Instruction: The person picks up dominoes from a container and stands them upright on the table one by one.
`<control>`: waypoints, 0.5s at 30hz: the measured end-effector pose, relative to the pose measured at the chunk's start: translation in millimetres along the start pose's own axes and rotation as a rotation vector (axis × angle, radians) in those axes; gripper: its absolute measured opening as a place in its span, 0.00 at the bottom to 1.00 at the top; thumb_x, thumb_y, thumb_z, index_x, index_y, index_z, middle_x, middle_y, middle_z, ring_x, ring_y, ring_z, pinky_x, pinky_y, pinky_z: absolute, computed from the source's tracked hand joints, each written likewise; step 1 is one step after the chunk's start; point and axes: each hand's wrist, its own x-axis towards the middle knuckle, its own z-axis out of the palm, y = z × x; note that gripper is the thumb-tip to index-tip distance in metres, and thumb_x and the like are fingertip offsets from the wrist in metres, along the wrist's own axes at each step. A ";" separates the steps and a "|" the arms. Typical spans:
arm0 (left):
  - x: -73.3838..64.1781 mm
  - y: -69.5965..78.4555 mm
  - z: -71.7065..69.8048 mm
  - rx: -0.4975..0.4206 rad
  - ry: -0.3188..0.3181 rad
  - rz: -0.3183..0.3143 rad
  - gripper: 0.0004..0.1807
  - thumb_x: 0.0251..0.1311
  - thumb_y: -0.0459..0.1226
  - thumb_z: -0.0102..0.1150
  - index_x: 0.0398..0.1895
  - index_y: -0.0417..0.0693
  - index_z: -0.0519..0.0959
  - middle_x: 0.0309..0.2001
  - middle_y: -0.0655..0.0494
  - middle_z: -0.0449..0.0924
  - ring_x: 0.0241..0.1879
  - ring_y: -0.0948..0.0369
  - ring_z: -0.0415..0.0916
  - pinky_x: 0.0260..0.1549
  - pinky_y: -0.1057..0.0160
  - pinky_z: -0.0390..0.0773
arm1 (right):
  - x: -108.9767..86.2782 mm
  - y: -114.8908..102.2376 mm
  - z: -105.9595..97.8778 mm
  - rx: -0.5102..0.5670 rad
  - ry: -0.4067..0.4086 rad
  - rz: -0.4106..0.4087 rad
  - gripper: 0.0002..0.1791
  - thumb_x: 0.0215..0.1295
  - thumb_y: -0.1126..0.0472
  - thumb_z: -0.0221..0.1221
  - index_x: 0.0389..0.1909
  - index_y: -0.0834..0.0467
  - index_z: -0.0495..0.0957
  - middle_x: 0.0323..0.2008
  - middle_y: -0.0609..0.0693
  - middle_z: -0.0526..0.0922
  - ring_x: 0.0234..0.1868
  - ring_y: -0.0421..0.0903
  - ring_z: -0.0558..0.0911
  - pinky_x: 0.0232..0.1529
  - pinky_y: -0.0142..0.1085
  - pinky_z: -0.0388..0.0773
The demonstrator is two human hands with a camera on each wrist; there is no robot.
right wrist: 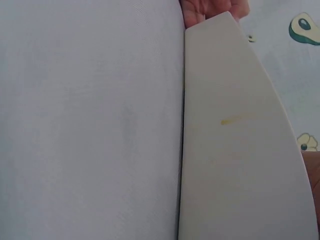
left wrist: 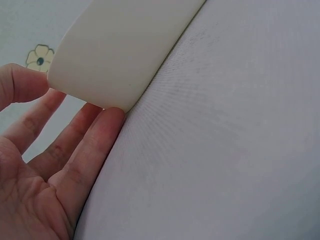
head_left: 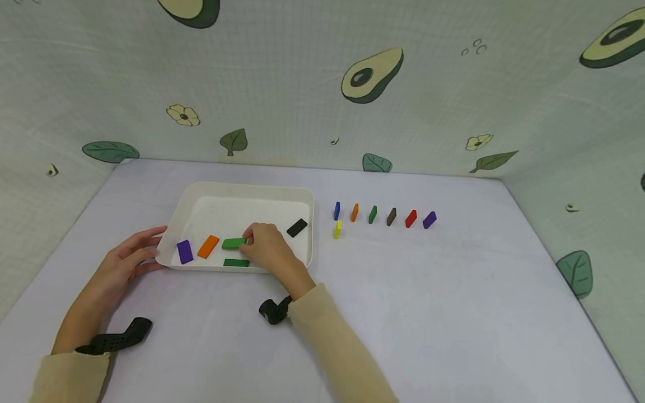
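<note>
Inside the white tray (head_left: 242, 191), my right hand (head_left: 272, 249) pinches one end of a green domino block (head_left: 233, 244) between thumb and fingers. A second green domino (head_left: 236, 262) lies just nearer, by the front wall. To the left are an orange domino (head_left: 208, 246) and a purple domino (head_left: 185, 252); a black domino (head_left: 297, 228) lies at the right. My left hand (head_left: 132, 254) touches the tray's left front corner with extended fingers; the left wrist view shows its fingertips (left wrist: 112, 117) against the wall. In the right wrist view the tray wall (right wrist: 235, 150) hides the right fingers.
Right of the tray, several dominoes stand upright in a row, from a blue domino (head_left: 337, 211) to a purple one (head_left: 430, 220). A yellow domino (head_left: 337, 229) stands in front of the blue one. A patterned cloth (head_left: 282, 84) rises behind the white table (head_left: 428, 313).
</note>
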 end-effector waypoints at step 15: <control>0.0 -0.3 -0.9 -0.054 -0.026 0.022 0.23 0.68 0.33 0.45 0.66 0.52 0.64 0.51 0.69 0.72 0.43 0.75 0.76 0.36 0.76 0.79 | -17.1 4.5 -21.4 0.110 0.037 -0.100 0.11 0.56 0.61 0.64 0.41 0.58 0.81 0.26 0.44 0.77 0.28 0.36 0.72 0.28 0.21 0.68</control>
